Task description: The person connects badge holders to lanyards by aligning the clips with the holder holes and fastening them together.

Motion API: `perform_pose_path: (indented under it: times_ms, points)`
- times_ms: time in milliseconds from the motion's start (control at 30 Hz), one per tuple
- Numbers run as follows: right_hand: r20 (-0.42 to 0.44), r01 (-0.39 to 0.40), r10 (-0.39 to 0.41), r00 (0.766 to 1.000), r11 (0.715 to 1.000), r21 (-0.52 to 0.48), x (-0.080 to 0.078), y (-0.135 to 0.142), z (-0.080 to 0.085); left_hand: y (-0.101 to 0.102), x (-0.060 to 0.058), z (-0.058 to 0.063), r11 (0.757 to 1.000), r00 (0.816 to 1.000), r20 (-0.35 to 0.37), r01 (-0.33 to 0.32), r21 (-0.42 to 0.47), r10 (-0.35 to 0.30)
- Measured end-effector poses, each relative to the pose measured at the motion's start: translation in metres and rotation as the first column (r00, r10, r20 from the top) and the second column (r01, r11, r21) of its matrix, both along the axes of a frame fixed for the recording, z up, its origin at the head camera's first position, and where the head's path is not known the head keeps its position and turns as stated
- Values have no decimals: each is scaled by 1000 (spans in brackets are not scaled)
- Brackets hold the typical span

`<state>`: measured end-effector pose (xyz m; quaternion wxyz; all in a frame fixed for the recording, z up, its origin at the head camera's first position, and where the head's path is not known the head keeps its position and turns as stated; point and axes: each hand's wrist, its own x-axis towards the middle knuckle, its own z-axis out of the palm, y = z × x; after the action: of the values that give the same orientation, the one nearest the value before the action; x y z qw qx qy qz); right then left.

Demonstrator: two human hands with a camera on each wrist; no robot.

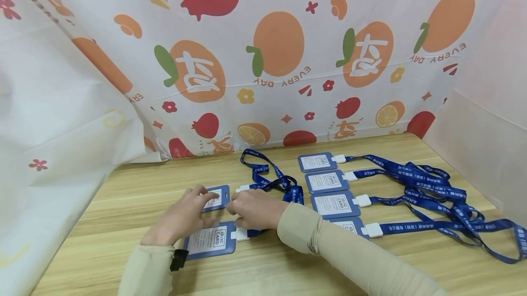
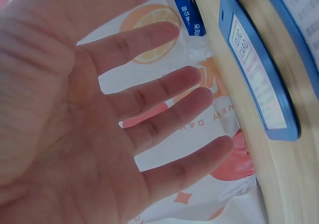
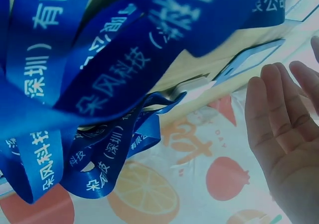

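My left hand (image 1: 183,213) hovers over a blue-framed ID card holder (image 1: 224,197), its fingers spread and holding nothing. In the left wrist view the slot at the end of that card holder (image 2: 259,79) shows no clip in it. Beside it my right hand (image 1: 255,207), fingers fairly straight, is nearest to a white clip (image 1: 243,188) on a blue lanyard (image 1: 294,194). A small gap separates this clip from the slot. Below both hands lies a second card holder (image 1: 211,242) joined to a white clip (image 1: 241,234), its lanyard partly hidden under my right forearm.
On the right, several card holders (image 1: 326,181) lie in a column, each joined to a white clip. Their blue lanyards (image 1: 432,200) overlap in a tangle toward the wooden table's (image 1: 136,181) right edge. A fruit-print cloth (image 1: 267,104) hangs behind.
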<state>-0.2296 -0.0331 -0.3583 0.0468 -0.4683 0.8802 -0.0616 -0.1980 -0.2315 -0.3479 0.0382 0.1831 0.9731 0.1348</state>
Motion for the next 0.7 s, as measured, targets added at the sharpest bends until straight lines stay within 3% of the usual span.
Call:
perform_pose_path:
  times_ms: [200, 500, 700]
  points:
    - [-39, 7, -8, 999, 999, -40, -8, 0, -1, -3, -9, 3, 1000, 999, 28, -24, -3, 24]
    - [-18, 72, -74, 997, 993, -91, -21, -5, 0, -1, -22, 2, 992, 999, 31, -21, -126, 25]
    - [-75, 39, -45, 996, 996, -83, -24, -9, -7, -4, -30, 0, 990, 999, 39, -32, -135, 37]
